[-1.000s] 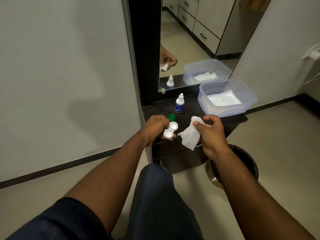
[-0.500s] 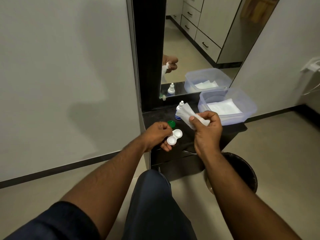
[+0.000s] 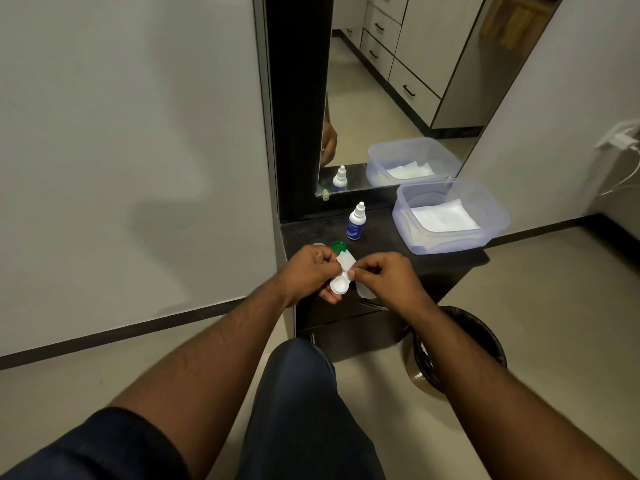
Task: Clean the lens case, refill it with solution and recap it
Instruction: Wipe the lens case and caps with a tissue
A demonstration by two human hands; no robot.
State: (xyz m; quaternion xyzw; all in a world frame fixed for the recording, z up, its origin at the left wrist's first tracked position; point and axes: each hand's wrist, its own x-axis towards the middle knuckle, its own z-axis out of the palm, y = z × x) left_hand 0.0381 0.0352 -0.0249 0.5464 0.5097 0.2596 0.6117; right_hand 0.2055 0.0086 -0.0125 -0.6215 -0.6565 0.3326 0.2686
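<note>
Left hand (image 3: 308,271) gripping lens case (image 3: 339,285) off shelf edge (image 3: 381,268); right hand (image 3: 381,277) pinching tissue (image 3: 346,261) over far well.

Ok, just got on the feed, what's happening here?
A person is wiping out an open lens case. The left hand holds the case while the right hand presses a tissue into its far well. The solution bottle and a green cap sit on the dark shelf, so refilling and recapping aren't done yet.
</note>
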